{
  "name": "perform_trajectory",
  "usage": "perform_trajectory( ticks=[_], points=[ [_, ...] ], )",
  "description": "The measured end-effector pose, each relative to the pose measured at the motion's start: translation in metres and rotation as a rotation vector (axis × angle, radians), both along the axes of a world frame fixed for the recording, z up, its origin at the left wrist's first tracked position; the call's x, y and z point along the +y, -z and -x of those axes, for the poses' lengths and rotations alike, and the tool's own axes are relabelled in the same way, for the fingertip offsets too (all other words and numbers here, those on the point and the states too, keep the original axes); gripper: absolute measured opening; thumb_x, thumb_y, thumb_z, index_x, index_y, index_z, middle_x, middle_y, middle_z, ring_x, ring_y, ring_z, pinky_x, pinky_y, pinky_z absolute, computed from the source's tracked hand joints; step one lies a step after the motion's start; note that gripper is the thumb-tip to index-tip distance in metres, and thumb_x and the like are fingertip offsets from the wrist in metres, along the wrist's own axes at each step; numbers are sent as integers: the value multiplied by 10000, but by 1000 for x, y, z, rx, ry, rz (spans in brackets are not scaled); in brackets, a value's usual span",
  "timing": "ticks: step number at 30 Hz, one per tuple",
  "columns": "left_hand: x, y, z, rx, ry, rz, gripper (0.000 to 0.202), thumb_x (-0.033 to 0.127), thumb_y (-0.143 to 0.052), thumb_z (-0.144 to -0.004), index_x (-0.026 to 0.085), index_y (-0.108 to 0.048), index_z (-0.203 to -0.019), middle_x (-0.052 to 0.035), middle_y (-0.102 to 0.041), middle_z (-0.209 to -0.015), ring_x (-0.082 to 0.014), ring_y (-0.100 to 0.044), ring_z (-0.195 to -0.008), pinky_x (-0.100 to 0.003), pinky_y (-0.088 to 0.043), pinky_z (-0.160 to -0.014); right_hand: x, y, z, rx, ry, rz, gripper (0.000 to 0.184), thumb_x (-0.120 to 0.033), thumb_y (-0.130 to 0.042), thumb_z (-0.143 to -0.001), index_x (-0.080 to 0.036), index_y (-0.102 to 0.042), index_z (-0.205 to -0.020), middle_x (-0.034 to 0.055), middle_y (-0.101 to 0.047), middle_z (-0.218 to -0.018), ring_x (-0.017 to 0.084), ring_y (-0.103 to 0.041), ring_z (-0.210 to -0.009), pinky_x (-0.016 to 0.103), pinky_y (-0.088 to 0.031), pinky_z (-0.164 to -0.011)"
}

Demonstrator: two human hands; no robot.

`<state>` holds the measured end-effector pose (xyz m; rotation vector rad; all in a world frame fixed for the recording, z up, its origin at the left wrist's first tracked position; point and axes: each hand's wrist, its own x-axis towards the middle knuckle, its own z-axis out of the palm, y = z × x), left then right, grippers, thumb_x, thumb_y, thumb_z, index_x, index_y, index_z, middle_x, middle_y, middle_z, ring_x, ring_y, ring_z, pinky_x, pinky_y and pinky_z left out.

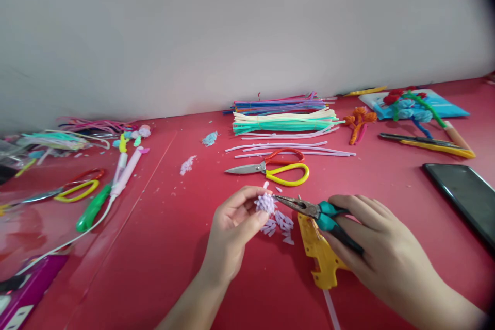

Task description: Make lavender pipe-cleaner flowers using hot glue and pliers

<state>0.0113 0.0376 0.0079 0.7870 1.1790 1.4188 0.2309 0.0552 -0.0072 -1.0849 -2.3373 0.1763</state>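
Note:
Between the thumb and fingers of my left hand (235, 227) is a small lilac pipe-cleaner flower (265, 204) made of many short petals. My right hand (382, 242) is closed around the teal-and-black handles of needle-nose pliers (328, 215). Their tips reach the right edge of the flower; whether they grip a petal is too small to tell. Cut lilac petal pieces (284, 223) lie on the table just below the flower. Under the pliers rests a yellow hot glue gun (323, 260), with a clear glue stick (331, 309) sticking out of its end.
Red-and-yellow scissors (270, 167) lie beyond my hands, before loose lilac pipe cleaners (294, 152) and bundled ones (286, 121). To the right are a phone (464, 201), tweezers (425, 143) and an orange pipe-cleaner figure (359, 121). A white cord (83, 234) and a purple power strip (33, 294) occupy the left.

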Motion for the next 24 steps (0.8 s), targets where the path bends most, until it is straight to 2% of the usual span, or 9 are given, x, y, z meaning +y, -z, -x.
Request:
perform_trajectory(
  ticks=[6,9,12,16,19,24],
  points=[
    [0,-2,-4,-46,-39,56,221,168,-760,-647,177,-727,-866,-30,-697,-801,-118,-603,-710,-194,-491,-654,-2,-6,1,-151,37,-285,175,-153,-507,-871,-135,-650,-772,131,-645,-950,243,-520,-795,392,-374,-680],
    [0,-1,-5,-62,-30,74,226,176,-764,-648,169,-721,-870,-27,-696,-788,-105,-598,-669,-191,-496,-636,-4,-9,2,-218,54,-354,188,-126,-493,-869,-108,-672,-816,131,-670,-949,261,-514,-799,403,-360,-684],
    [0,-1,-5,-60,-26,84,229,185,-769,-648,164,-715,-869,-22,-686,-771,-97,-594,-649,-188,-495,-624,-5,-9,2,-239,56,-359,210,-120,-478,-872,-107,-681,-821,130,-678,-955,267,-515,-798,406,-353,-679],
    [0,-1,-3,-37,-25,69,224,183,-763,-652,166,-715,-870,-24,-683,-764,-97,-589,-655,-182,-484,-623,-1,-6,1,-127,79,-278,229,-196,-484,-897,-146,-661,-761,119,-656,-970,253,-541,-823,403,-362,-699],
    [1,-1,-1,-21,-63,12,206,163,-751,-653,174,-721,-857,-23,-687,-796,-99,-582,-694,-170,-472,-641,1,-2,0,-20,81,-104,203,-275,-520,-889,-177,-626,-746,98,-619,-988,235,-545,-828,405,-381,-729],
    [3,1,2,-19,-52,-24,217,155,-735,-666,188,-717,-879,-19,-686,-824,-101,-572,-713,-175,-469,-672,-1,2,1,95,37,112,190,-279,-523,-883,-195,-600,-731,76,-573,-990,200,-530,-812,385,-417,-735]
  ],
)
